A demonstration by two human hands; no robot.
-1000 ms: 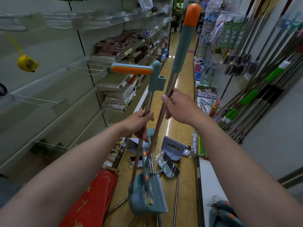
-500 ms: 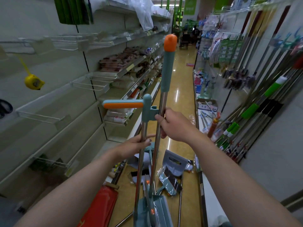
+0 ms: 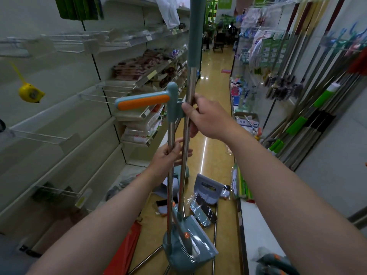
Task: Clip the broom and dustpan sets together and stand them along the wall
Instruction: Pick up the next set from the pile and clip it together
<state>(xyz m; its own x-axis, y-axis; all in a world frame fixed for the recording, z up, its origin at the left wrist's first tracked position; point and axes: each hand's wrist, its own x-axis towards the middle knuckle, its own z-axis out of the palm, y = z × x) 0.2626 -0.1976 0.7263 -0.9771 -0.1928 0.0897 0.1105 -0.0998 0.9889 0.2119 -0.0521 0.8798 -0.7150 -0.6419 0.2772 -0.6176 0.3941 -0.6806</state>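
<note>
since the earlier frame both poles have come up and closer to the camera, so the broom pole's orange tip is now cut off by the top edge, and the right hand has slid up beside the clip. at centre frame the broom pole (image 3: 190, 100) stands nearly upright, its teal grip sleeve reaching the top edge, its steel shaft pressed against the teal clip (image 3: 177, 108) on the dustpan pole (image 3: 170, 135); whether it is fully seated i cannot tell. the dustpan handle (image 3: 143, 100), teal with an orange inlay, sticks out to the left from that clip. right hand (image 3: 206, 118) has its fingers clamped around the broom pole at clip height, thumb on the clip's edge. left hand (image 3: 168, 158), lower at centre, has its fingers closed on the dustpan pole, with some fingers stretched past to the broom pole. at lower centre the teal dustpan (image 3: 190, 249) hangs over the yellow floor (image 3: 214, 120), the broom head tucked in it. further along the floor lie a loose dustpan (image 3: 206, 188) and wrapped parts. shelves (image 3: 59, 124) fill the left of the frame, with a yellow tape measure (image 3: 29, 93) hanging at upper left. mops and brooms (image 3: 309, 108) lean along the wall on the right.
</note>
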